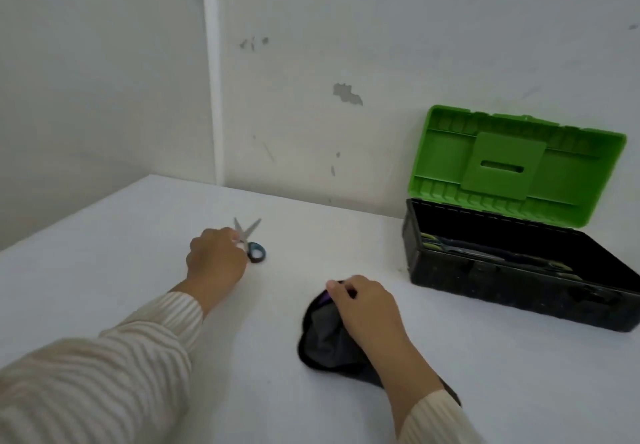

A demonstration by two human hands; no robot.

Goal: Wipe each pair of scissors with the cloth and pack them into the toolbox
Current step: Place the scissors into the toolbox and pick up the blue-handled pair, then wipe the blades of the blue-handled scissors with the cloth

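My striped sleeve (104, 381) stretched across the desk (121, 253) as my left hand (216, 260) pinched the splayed scissors (250, 241), right hand (363, 308) clutching the cloth (322, 343); best closed blades first, toolbox (519, 270) waiting open alongside.

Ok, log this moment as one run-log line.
left hand: closing on scissors on table | right hand: on cloth | toolbox: open
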